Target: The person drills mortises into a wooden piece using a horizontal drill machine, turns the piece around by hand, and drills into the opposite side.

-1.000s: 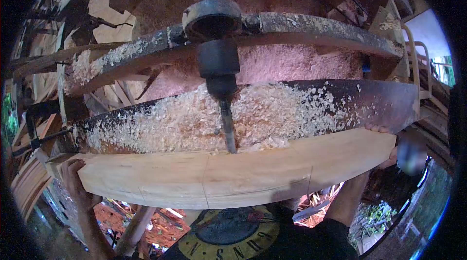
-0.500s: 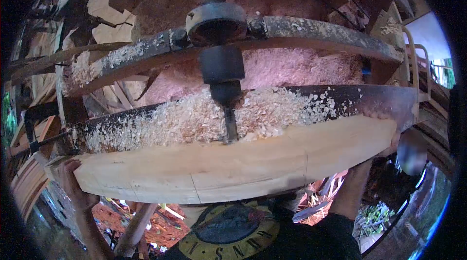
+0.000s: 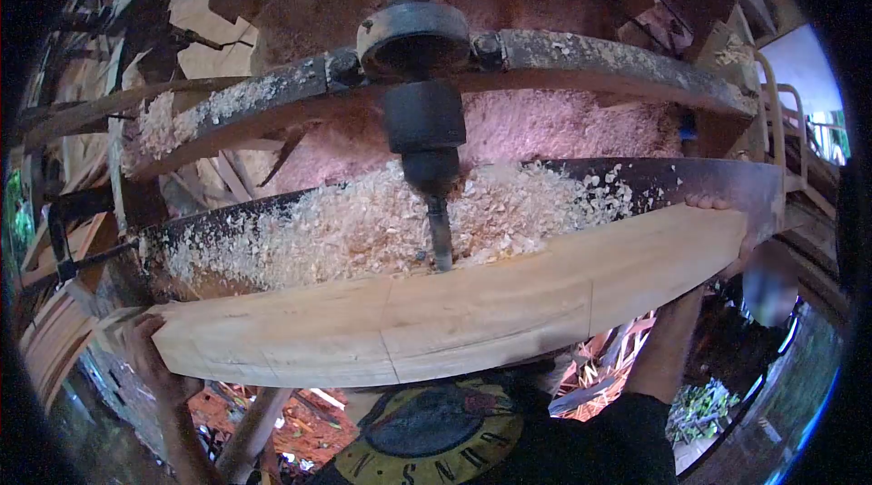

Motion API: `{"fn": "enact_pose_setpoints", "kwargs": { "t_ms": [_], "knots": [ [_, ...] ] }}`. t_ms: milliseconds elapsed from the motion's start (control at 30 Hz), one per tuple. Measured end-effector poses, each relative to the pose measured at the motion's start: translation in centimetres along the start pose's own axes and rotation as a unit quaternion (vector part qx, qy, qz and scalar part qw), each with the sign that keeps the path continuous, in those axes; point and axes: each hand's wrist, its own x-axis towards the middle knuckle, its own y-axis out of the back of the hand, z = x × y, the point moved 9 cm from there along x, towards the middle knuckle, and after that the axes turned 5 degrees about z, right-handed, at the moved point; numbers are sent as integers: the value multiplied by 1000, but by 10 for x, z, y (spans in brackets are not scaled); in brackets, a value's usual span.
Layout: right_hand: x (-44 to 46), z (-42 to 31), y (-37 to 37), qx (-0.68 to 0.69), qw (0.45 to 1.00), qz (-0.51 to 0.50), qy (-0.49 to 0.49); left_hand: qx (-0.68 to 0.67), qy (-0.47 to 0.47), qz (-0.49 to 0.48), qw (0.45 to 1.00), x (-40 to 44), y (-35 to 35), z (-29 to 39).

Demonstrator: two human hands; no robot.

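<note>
A thick pale wooden plank (image 3: 472,317) with a curved near edge lies across the view, with thin cross lines on its near face. My left hand (image 3: 150,344) is closed around its left end. At the far right end my right hand (image 3: 718,205) grips it, fingers over the top edge, the rest partly hidden behind the wood. A vertical machine spindle with a dark chuck (image 3: 424,117) carries a slim metal bit (image 3: 440,232), whose tip is at the plank's far edge. Loose wood shavings (image 3: 345,231) are heaped behind the plank around the bit.
A curved wooden crossbar (image 3: 618,63) coated in chips runs behind the chuck. A black clamp (image 3: 62,235) is at the left. Stacked boards (image 3: 54,349) stand below it. Reddish ground with wood scraps (image 3: 272,430) shows beneath the plank.
The plank has slid slightly right against the bit and turned a little, its left end nearer me and its right end farther away. Both hands have moved with it.
</note>
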Motion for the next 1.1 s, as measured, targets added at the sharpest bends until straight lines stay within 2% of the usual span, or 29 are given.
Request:
{"fn": "enact_pose_setpoints", "kwargs": {
  "t_ms": [100, 133, 233, 400, 533, 633, 700, 767, 833, 900, 933, 1000, 1033, 1100],
  "knots": [
    [7, 4, -5, -2, 1000, 8, -12, 26, -12, -27, 999, -10, -1, -21],
    [10, 6, -12, -3, 1000, 5, -12, 33, -10, -27, 999, -34, -4, -61],
    [17, 12, -21, -12, 1000, -13, -7, 74, -31, -14, 997, -44, -4, -74],
    [20, 15, -13, -17, 1000, 9, -21, 27, 8, -4, 1000, -7, 0, -13],
    [19, 17, 11, 16, 999, 8, -33, 9, -16, -39, 999, 7, -1, -5],
    [24, 12, -1, 4, 1000, -19, -12, 19, -31, -36, 999, -16, -2, -40],
    [22, 7, -9, -77, 997, 8, -7, 34, -22, -31, 999, -34, -5, -60],
    [11, 7, -1, -37, 999, 30, 1, 47, 4, -33, 998, -46, -9, -74],
    [-3, 5, 5, 24, 999, 33, -16, -17, 46, -18, 999, -65, -13, -103],
    [-20, 2, 5, 107, 992, 17, -57, -3, -45, 1, 999, -51, -8, -81],
    [-25, -1, -25, 62, 996, 64, -31, 43, -156, 15, 987, -20, 0, -37],
    [-40, -8, -27, 38, 997, 58, -19, 54, -202, 29, 977, 1, 0, 11],
    [-48, -14, -22, 17, 998, 62, -15, 21, -137, 29, 990, 6, 0, 15],
    [-63, -20, -16, -16, 996, 90, -5, 0, -65, 1, 998, 3, -5, -5]
  ]
}}
